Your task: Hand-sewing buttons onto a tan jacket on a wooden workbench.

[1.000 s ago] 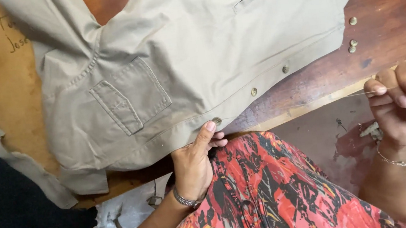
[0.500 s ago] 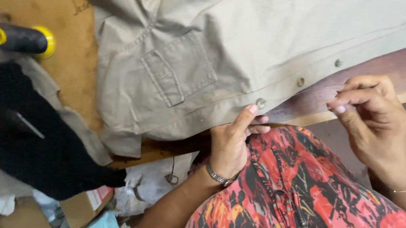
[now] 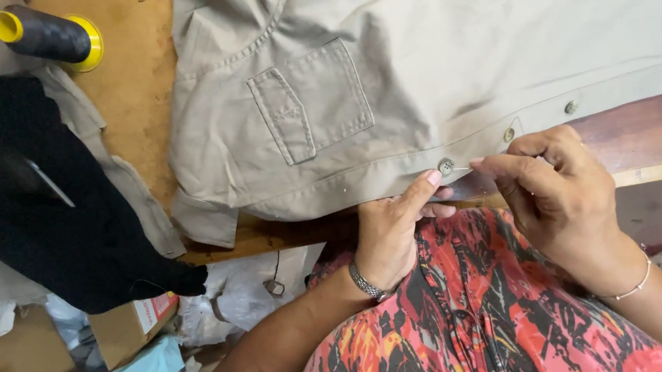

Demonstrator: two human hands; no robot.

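Pinching the hem of a beige cotton shirt (image 3: 418,80) beside a small round button (image 3: 446,167), the left hand (image 3: 392,233) holds the cloth at the wooden worktop (image 3: 128,92) edge. The right hand (image 3: 554,189) has fingertips pressed together just beside that button, apparently on a needle. A black thread cone with yellow base (image 3: 49,35) lies at upper left, above a black cloth (image 3: 42,206).

Brown cardboard box (image 3: 130,331) w/ white-red label (image 3: 154,310), bottom left

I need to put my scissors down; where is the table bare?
Bare brown tabletop lies between the black thread cone and the beige buttoned shirt; dark wood shows right of the right hand. The black cloth crowds the left.
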